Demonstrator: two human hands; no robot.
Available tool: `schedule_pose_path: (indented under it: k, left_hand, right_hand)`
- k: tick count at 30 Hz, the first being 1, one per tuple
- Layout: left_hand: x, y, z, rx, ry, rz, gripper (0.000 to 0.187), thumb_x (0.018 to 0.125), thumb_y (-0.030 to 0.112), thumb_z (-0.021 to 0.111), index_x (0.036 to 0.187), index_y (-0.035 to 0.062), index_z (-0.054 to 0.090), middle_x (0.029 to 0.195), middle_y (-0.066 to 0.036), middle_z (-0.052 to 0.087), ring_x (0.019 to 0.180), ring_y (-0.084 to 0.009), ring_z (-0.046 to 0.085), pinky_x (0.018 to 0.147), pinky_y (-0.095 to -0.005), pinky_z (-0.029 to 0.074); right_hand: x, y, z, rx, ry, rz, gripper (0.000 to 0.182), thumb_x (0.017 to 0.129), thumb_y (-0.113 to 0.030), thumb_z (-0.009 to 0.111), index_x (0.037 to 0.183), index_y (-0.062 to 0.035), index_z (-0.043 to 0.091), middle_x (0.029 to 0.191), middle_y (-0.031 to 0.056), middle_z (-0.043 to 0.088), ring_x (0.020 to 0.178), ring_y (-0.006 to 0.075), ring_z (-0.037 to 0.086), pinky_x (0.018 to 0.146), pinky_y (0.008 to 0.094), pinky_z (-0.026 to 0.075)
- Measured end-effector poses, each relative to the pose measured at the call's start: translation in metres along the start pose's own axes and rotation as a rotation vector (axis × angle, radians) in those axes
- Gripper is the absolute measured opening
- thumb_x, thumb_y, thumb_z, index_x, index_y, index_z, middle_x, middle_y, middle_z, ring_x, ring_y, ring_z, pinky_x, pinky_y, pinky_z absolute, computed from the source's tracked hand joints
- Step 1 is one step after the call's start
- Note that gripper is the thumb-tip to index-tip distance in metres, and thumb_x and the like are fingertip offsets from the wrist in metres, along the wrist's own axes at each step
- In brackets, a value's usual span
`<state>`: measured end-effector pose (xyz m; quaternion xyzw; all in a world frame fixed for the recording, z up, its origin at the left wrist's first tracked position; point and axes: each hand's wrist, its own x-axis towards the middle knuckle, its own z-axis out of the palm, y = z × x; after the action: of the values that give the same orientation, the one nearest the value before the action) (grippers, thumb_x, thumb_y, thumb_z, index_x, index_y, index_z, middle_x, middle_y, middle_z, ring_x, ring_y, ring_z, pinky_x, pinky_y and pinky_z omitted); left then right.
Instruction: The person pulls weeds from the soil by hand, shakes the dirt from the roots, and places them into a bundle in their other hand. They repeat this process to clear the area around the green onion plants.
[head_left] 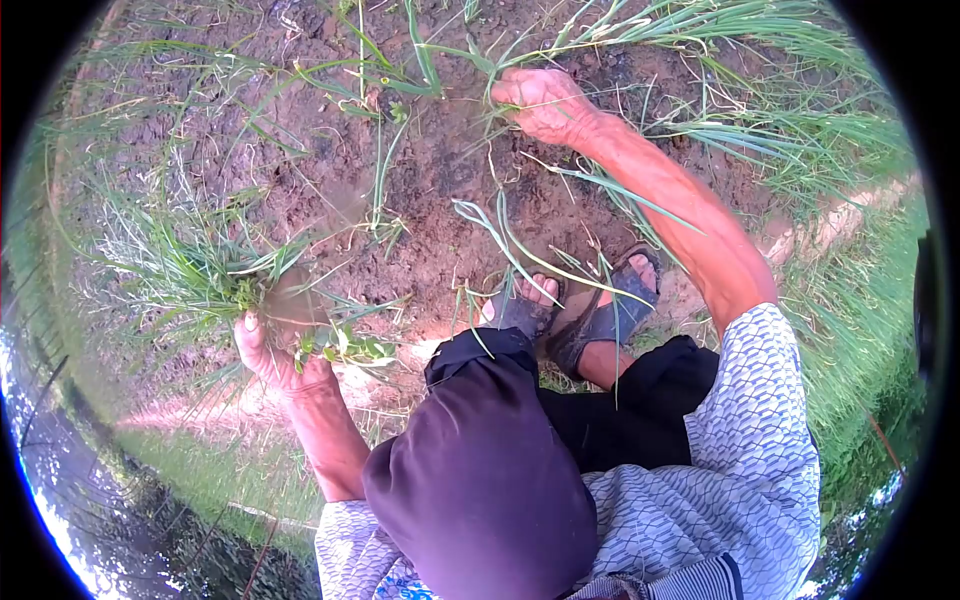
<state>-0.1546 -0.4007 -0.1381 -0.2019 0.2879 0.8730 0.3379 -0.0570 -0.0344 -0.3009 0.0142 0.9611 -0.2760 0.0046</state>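
My left hand (pixel 275 360) is closed around a loose bunch of grassy weeds (pixel 215 270). Long thin blades fan out from it to the left, and a few broad-leaved sprigs (pixel 345 348) hang by the fingers. Farther forward, my right hand (pixel 545 105) reaches down to the soil, fingers pinched around thin green stems (pixel 490 75) at ground level. The fingertips are partly hidden. Onion-like plants (pixel 700 30) with long tubular leaves lean over just to the right of that hand.
Damp brown soil (pixel 330 190) with scattered green shoots lies between the hands. My sandalled feet (pixel 610 310) stand close in front of my knee (pixel 490 480), with bent green leaves (pixel 520 240) arching over them. Grassy strips (pixel 860 300) border the plot on both sides.
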Motion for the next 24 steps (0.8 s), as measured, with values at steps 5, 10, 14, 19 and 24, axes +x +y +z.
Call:
schedule_pose_path:
  k: [5, 10, 14, 19, 24]
  left_hand:
    - [0.000, -0.001, -0.012, 0.121, -0.011, 0.076, 0.029, 0.080, 0.018, 0.061, 0.100, -0.0015, 0.064, 0.106, -0.032, 0.061, 0.078, -0.0333, 0.068, 0.055, -0.0398, 0.060]
    - [-0.009, 0.005, -0.003, 0.147, 0.020, 0.067, 0.028, 0.079, 0.022, 0.062, 0.097, 0.0008, 0.065, 0.103, -0.028, 0.064, 0.077, -0.0364, 0.067, 0.062, -0.0454, 0.060]
    - [-0.018, 0.011, -0.019, 0.042, 0.118, 0.104, 0.024, 0.076, 0.018, 0.064, 0.095, 0.0031, 0.063, 0.093, -0.020, 0.067, 0.060, -0.0219, 0.061, 0.059, -0.0378, 0.057]
    - [-0.025, 0.006, -0.002, -0.024, 0.155, 0.103, 0.049, 0.069, 0.003, 0.064, 0.116, -0.0033, 0.048, 0.096, -0.010, 0.049, 0.072, -0.0100, 0.048, 0.052, -0.0182, 0.048]
    - [-0.028, 0.015, -0.017, -0.067, 0.095, 0.093, 0.055, 0.070, 0.004, 0.064, 0.121, -0.0043, 0.045, 0.095, -0.010, 0.048, 0.074, -0.0109, 0.047, 0.054, -0.0190, 0.049]
  right_hand:
    - [0.022, -0.039, 0.013, 0.166, -0.131, -0.085, 0.024, 0.072, -0.011, 0.060, 0.096, -0.0061, 0.059, 0.095, 0.0140, 0.064, 0.079, 0.0351, 0.064, 0.065, 0.0437, 0.053]
    - [0.051, -0.065, 0.051, 0.088, -0.090, 0.060, 0.023, 0.075, -0.012, 0.059, 0.097, -0.0053, 0.058, 0.090, 0.0175, 0.064, 0.077, 0.0379, 0.064, 0.064, 0.0460, 0.053]
    - [0.064, -0.082, 0.067, -0.017, 0.061, 0.139, 0.029, 0.078, -0.004, 0.054, 0.106, -0.0048, 0.055, 0.092, 0.0194, 0.062, 0.078, 0.0385, 0.065, 0.064, 0.0477, 0.053]
    - [0.085, -0.094, 0.087, 0.101, 0.107, 0.221, 0.028, 0.079, -0.002, 0.053, 0.105, -0.0078, 0.059, 0.088, 0.0159, 0.061, 0.081, 0.0367, 0.065, 0.067, 0.0447, 0.055]
    - [0.088, -0.092, 0.076, 0.242, 0.254, 0.234, 0.009, 0.076, -0.004, 0.050, 0.084, -0.0051, 0.055, 0.083, 0.0183, 0.059, 0.075, 0.0394, 0.062, 0.062, 0.0454, 0.051]
